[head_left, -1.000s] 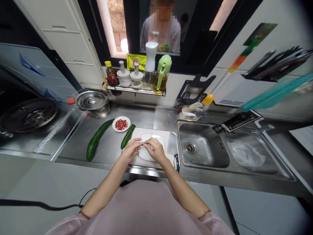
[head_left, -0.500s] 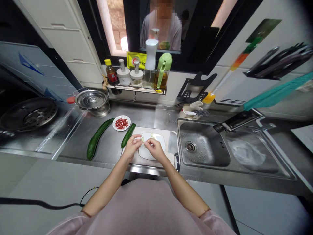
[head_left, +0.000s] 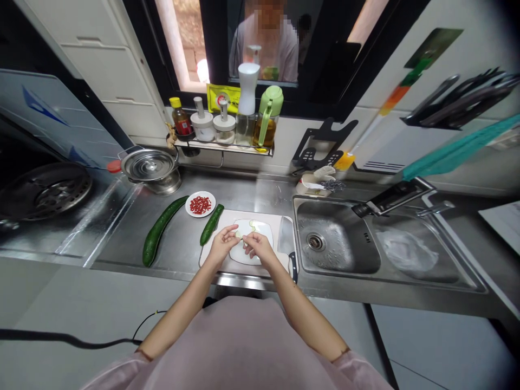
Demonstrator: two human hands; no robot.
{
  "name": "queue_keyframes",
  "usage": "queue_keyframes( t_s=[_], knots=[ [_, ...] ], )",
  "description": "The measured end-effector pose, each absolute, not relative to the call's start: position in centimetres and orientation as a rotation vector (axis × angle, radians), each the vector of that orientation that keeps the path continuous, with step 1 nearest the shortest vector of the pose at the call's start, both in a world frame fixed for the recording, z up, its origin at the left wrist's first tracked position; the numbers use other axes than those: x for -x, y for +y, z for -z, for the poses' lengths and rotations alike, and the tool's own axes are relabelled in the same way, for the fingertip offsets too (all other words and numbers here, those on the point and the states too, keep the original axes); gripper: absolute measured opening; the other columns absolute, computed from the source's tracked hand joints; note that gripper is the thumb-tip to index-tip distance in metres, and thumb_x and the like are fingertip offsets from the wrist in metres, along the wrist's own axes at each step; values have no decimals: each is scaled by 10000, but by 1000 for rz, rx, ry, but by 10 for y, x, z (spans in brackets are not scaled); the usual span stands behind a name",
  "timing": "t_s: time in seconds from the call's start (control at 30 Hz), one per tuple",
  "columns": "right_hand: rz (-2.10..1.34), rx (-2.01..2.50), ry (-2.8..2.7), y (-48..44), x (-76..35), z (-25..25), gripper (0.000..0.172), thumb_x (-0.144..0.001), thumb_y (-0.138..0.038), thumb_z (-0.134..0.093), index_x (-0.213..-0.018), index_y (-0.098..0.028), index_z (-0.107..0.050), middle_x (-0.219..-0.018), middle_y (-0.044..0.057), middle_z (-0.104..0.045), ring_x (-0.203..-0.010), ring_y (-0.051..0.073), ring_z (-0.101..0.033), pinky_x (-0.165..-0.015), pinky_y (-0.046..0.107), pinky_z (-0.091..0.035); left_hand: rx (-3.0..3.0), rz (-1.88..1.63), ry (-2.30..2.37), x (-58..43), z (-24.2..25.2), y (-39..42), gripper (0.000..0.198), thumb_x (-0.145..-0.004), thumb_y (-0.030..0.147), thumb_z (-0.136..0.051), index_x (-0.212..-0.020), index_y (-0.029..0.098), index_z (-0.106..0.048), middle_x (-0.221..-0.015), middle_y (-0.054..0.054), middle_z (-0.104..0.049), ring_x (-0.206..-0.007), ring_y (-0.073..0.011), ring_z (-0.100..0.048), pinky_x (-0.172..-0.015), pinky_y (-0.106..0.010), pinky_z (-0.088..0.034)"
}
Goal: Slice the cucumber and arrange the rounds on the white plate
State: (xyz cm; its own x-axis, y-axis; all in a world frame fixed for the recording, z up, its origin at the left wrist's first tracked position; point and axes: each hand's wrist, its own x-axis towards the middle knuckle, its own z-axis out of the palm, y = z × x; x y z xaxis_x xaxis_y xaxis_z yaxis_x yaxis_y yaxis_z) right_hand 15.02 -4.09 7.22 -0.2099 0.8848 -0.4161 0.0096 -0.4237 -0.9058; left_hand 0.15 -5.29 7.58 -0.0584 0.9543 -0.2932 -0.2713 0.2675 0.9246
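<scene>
Over a white plate (head_left: 266, 232) on the cutting board (head_left: 226, 265), both of my hands meet, fingertips nearly touching. My left hand (head_left: 221, 242) pinches a pale, thin cucumber slice (head_left: 238, 234) between thumb and fingers. The fingers of my right hand (head_left: 259, 248) are pinched together at that slice's right edge; what exactly lies between them is small and partly hidden. A few more cucumber slices (head_left: 254, 223) lie along the plate's far rim. On the board's right side rests a kitchen knife (head_left: 286, 235), its black handle toward me.
A short cucumber (head_left: 212, 225) touches the board's left side; a longer cucumber (head_left: 160, 233) lies farther left. Behind them sits a small plate of chopped red pieces (head_left: 200, 205). The sink (head_left: 337, 238) is at right, a lidded pot (head_left: 150, 168) back left, a condiment shelf (head_left: 225, 146) on the wall.
My right hand has shifted slightly down, with its fingers curled more beneath. The left hand still holds the slice. The whole view has moved slightly.
</scene>
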Motion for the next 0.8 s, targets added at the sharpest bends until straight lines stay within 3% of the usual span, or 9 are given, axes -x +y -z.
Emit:
queue_keyframes(
  t_s=[0.17,0.47,0.8],
  knots=[
    [-1713,1555,-1110,-39,-164,-65,311,-718,-443,-703,-736,-187,-527,-604,-7,-631,-492,103,-600,-383,152,-360,-841,-1130,1251,-11,-60,-52,450,-543,219,-758,-980,145,-683,-686,46,-510,-607,-60,-462,-600,-184,-370],
    [-1461,1729,-1407,0,-183,-32,237,-729,-353,-684,-661,-187,-530,-426,-55,-534,-387,86,-483,-410,179,-346,-1194,-896,1541,-26,-20,-19,247,-616,211,-714,-860,175,-711,-679,34,-576,-550,-69,-456,-594,-200,-378],
    [-1144,1954,-1663,45,-186,-10,95,-743,-224,-653,-682,-178,-596,-525,-45,-578,-532,93,-522,-563,182,-377,-1450,-582,1791,-42,-14,23,150,-713,237,-674,-860,217,-695,-763,3,-656,-716,-136,-571,-650,-227,-380]
  ],
)
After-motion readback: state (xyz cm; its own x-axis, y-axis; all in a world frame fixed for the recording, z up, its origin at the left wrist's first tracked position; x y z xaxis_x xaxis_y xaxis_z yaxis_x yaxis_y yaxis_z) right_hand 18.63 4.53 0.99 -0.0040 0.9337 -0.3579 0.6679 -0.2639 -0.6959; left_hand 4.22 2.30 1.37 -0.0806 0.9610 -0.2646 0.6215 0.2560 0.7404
